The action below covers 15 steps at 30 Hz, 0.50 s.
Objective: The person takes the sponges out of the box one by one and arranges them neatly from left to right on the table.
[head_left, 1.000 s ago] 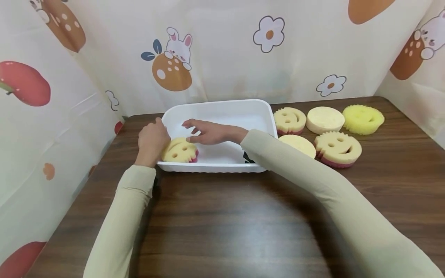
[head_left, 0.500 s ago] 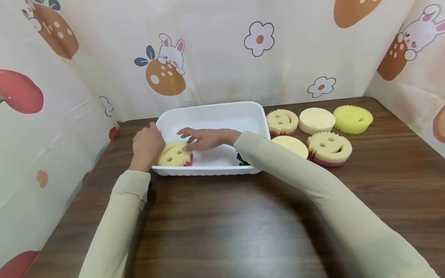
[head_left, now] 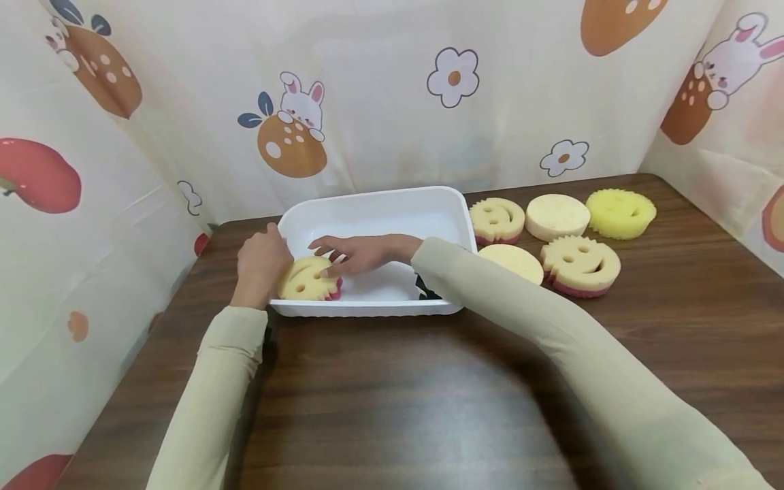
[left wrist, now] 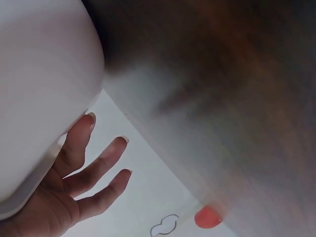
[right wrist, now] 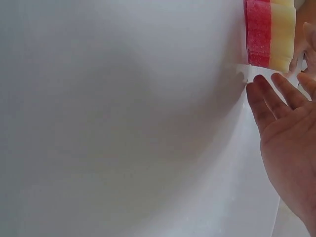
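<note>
In the head view, my left hand (head_left: 261,264) holds the left rim of a white plastic tray (head_left: 367,309). The left wrist view shows its fingers (left wrist: 101,163) spread along the outside wall, with the thumb hidden. A smiley-face sponge (head_left: 309,279), cream on top and red beneath, lies inside the tray's left end, next to that hand. Over the tray my right hand (head_left: 361,253) reaches left with fingers extended and the thumb over the sponge's edge. The right wrist view shows that palm (right wrist: 291,143) holding nothing, fingertips close to the sponge's red-and-cream side (right wrist: 269,34).
Right of the tray sit two cream-and-red smiley sponges (head_left: 580,265), plain round cream ones (head_left: 557,216) and a yellow smiley one (head_left: 621,213). A black item (head_left: 427,289) shows partly beneath my right sleeve. A patterned curtain (head_left: 392,122) borders the dark wooden table (head_left: 380,401).
The head view has shifted a little. My right hand has come slightly lower, nearer the sponge in the tray. My left hand stays at the tray's rim.
</note>
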Tool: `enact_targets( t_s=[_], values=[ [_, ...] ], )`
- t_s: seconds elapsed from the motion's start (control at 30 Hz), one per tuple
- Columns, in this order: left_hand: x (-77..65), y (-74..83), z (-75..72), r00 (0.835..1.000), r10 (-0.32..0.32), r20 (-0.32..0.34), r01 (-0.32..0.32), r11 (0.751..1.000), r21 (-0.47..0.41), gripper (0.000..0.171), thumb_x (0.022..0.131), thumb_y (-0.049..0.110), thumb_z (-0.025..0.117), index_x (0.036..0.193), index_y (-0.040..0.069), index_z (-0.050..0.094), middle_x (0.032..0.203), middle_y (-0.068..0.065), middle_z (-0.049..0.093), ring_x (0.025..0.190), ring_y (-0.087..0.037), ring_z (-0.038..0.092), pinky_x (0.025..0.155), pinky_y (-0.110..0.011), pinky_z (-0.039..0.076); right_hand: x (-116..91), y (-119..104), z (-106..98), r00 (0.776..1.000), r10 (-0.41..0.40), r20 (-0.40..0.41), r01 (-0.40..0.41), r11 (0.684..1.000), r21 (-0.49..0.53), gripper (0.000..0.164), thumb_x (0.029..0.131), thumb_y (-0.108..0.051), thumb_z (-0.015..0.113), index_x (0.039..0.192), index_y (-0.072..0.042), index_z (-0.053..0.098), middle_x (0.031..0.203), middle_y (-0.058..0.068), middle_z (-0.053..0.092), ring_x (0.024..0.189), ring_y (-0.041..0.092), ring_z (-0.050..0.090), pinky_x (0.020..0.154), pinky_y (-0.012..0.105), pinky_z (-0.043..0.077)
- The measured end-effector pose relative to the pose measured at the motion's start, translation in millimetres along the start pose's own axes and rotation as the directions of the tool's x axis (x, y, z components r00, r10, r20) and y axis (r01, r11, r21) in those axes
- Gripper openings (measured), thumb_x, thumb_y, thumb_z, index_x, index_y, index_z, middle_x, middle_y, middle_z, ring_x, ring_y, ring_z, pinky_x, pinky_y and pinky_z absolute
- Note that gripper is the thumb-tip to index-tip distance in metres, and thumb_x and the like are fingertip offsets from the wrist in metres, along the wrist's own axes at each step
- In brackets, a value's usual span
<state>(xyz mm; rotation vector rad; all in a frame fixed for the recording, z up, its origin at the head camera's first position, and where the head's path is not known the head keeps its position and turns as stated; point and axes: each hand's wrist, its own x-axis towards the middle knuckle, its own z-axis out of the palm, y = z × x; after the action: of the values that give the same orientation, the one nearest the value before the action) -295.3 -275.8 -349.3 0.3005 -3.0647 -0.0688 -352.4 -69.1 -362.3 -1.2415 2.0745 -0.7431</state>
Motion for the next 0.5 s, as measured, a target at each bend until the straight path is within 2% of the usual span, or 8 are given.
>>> enact_targets(
  t_s=[0.27,0.5],
  values=[
    [2.6,0.7,-0.1,1.000,0.006,-0.021,-0.006,1.000,-0.004,0.043,0.101,0.020,0.038,0.129,-0.013,0.043,0.102,-0.036,0.062,0.092,-0.049,0.066,0.075,-0.058,0.056,-0.5,-1.3,-1.0,1.000,0.000,0.003,0.000,1.000,-0.025,0.066,0.100,-0.036,0.055,0.155,-0.027,0.020,0.157,0.001,0.037,0.141,0.020,0.041,0.119,0.035,0.033],
    [2.8,2.1,1.6,1.000,-0.011,0.002,0.011,1.000,-0.007,0.044,0.101,0.020,0.038,0.131,-0.012,0.042,0.105,-0.036,0.062,0.094,-0.050,0.065,0.076,-0.057,0.056,0.5,1.6,-0.1,1.000,-0.011,0.007,0.011,1.000,-0.017,0.065,0.100,-0.037,0.057,0.154,-0.027,0.023,0.155,-0.001,0.040,0.140,0.019,0.043,0.118,0.035,0.036]
  ],
)
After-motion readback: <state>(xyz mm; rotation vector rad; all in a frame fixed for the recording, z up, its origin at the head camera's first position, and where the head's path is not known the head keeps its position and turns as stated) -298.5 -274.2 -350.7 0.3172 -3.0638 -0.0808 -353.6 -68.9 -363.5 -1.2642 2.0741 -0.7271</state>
